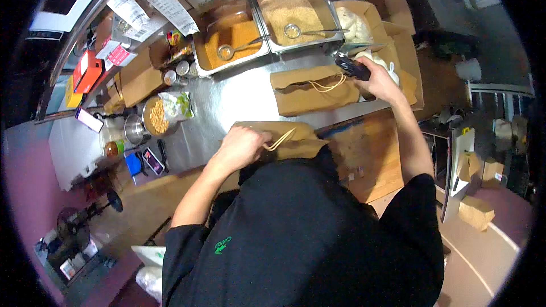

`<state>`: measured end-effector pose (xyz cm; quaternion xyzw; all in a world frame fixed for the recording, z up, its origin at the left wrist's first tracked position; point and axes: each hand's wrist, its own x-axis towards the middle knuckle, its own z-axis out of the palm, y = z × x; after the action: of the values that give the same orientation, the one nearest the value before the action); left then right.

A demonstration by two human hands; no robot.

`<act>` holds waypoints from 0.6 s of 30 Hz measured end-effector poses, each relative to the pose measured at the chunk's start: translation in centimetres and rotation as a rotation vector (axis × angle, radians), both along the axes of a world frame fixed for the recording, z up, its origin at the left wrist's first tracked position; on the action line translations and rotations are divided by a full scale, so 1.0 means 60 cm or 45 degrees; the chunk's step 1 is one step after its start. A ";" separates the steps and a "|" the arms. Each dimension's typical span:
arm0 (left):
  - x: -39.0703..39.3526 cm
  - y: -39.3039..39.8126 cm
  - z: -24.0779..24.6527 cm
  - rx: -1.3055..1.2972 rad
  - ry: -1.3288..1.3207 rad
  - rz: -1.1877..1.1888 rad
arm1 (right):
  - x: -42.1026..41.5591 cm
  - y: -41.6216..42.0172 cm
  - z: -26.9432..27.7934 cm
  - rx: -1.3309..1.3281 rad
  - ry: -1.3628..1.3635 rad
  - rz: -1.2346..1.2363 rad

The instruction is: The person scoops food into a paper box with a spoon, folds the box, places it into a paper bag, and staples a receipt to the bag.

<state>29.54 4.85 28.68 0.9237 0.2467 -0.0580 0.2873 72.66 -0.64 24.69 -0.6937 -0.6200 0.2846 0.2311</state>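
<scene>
My left hand [247, 144] grips the top of a brown kraft paper bag [294, 153] against the front of my body, beside its twisted paper handle. The bag's lower part is hidden by my black shirt. My right hand [377, 79] is closed around a black, shiny handheld tool [352, 66], possibly a stapler. That tool is over the right end of a second kraft paper bag [307, 104], which lies on the steel counter [213, 111]. Its top edge gapes slightly, and its paper handles stand up near the tool.
Behind the bags are two steel pans of orange [239, 36] and tan granules [290, 8], each with a ladle. A cardboard box [409, 59] holding white plastic bags stands right. Left are a bowl of yellowish pieces [158, 119], cans [182, 68], a phone [153, 161] and hanging receipts [164, 2].
</scene>
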 end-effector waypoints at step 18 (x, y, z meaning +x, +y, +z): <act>0.224 0.032 -0.154 0.417 -0.342 0.572 | -0.026 0.061 -0.038 -0.076 0.433 0.364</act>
<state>42.96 6.79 19.41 0.8794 0.4107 0.1701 0.1701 71.12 3.04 22.39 -0.5472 -0.6554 0.4456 0.2691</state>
